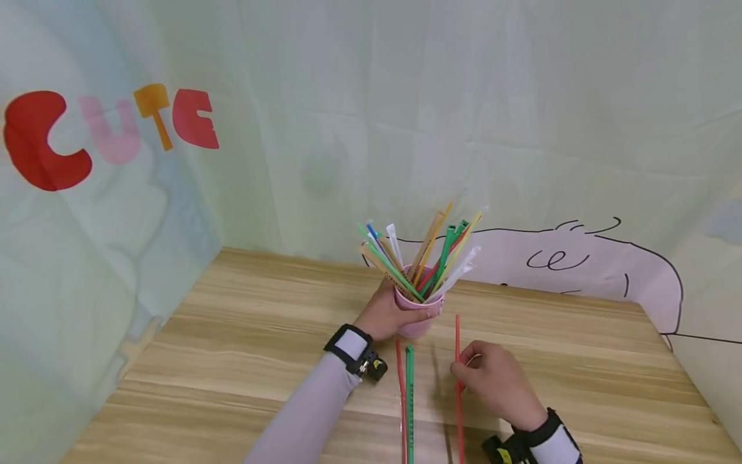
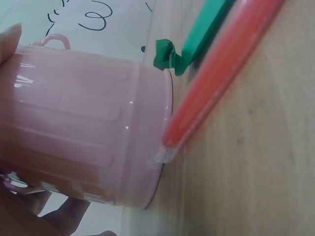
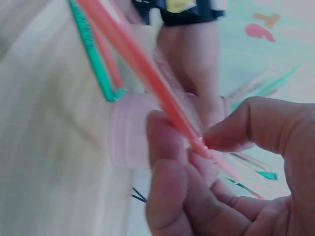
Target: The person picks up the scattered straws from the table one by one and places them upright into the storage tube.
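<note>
My left hand [image 1: 391,316] grips a pink cup [image 2: 83,118] with a small side handle, standing on the table. Many wrapped straws [image 1: 429,258] in green, white, yellow, brown and other colours lean out of its top. A red straw [image 1: 459,412] in a clear wrapper is pinched between thumb and fingers of my right hand [image 1: 495,380], just right of the cup. In the right wrist view that red straw [image 3: 142,69] slants across, slightly blurred. On the table before the cup lie a green straw [image 1: 409,399] and another red straw [image 1: 401,393], side by side.
The wooden table [image 1: 243,335] reaches back to a pale fabric backdrop [image 1: 464,129] with a line drawing. Coloured letters [image 1: 110,129] reading CUTE are on the left side. A strap with a small camera [image 1: 377,368] sits on each wrist.
</note>
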`<action>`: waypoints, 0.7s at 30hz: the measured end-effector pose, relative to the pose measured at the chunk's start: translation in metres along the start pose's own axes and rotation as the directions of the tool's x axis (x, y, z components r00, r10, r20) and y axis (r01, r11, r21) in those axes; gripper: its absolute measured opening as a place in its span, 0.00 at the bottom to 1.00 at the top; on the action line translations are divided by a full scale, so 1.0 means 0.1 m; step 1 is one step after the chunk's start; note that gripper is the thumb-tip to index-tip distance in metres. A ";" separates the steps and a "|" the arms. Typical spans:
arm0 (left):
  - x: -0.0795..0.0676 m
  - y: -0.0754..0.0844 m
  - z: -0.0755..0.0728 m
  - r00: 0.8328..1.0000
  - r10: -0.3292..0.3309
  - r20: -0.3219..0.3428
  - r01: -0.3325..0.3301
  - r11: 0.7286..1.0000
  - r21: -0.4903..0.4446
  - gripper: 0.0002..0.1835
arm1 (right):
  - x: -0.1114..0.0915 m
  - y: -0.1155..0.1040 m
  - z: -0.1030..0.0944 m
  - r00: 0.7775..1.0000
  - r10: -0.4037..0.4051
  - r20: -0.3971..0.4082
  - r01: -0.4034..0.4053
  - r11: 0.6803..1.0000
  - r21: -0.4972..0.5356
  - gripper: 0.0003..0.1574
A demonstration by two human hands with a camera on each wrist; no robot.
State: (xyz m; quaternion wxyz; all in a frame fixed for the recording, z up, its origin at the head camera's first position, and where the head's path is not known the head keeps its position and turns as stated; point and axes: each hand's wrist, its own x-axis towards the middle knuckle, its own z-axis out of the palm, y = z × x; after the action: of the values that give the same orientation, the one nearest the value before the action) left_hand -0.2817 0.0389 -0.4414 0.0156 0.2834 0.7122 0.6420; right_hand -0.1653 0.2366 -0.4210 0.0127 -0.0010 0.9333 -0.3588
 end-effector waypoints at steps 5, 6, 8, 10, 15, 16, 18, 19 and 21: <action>0.08 -0.27 0.02 1.000 0.003 -0.016 -0.002 0.999 0.051 0.44 | -0.02 -0.05 -0.21 0.999 -0.011 -0.031 0.013 0.997 0.071 0.04; 0.09 -0.33 0.02 1.000 0.002 -0.020 -0.001 0.998 0.067 0.44 | -0.03 -0.06 -0.25 0.999 -0.015 -0.044 0.018 0.997 0.081 0.05; 0.12 -0.39 0.02 1.000 0.002 -0.024 0.000 0.996 0.094 0.45 | -0.04 -0.08 -0.32 0.996 -0.034 -0.077 0.042 0.994 0.099 0.06; 0.13 -0.40 0.02 1.000 0.011 -0.022 -0.009 0.994 0.105 0.44 | -0.05 -0.11 -0.38 0.991 -0.059 -0.116 0.072 0.991 0.115 0.07; 0.13 -0.39 0.02 1.000 0.027 -0.015 -0.025 0.995 0.101 0.43 | -0.07 -0.18 -0.52 0.966 -0.148 -0.214 0.175 0.978 0.113 0.08; 0.13 -0.39 0.02 1.000 0.028 -0.014 -0.026 0.995 0.098 0.43 | -0.06 -0.19 -0.55 0.960 -0.160 -0.230 0.188 0.976 0.106 0.07; 0.13 -0.39 0.02 1.000 0.025 -0.013 -0.024 0.995 0.098 0.44 | -0.06 -0.21 -0.59 0.947 -0.185 -0.262 0.215 0.972 0.091 0.07; 0.13 -0.39 0.02 1.000 0.023 -0.013 -0.021 0.995 0.097 0.44 | -0.05 -0.22 -0.62 0.940 -0.196 -0.280 0.228 0.970 0.089 0.07; 0.13 -0.40 0.02 1.000 0.017 -0.012 -0.016 0.995 0.094 0.44 | -0.04 -0.25 -0.66 0.924 -0.209 -0.319 0.247 0.966 0.082 0.07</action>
State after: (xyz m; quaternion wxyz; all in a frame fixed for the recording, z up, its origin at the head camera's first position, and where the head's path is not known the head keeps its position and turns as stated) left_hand -0.3071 0.0458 -0.4739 -0.0077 0.2854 0.7394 0.6098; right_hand -0.1626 0.2624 -0.3555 -0.1746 -0.0531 0.8939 -0.4095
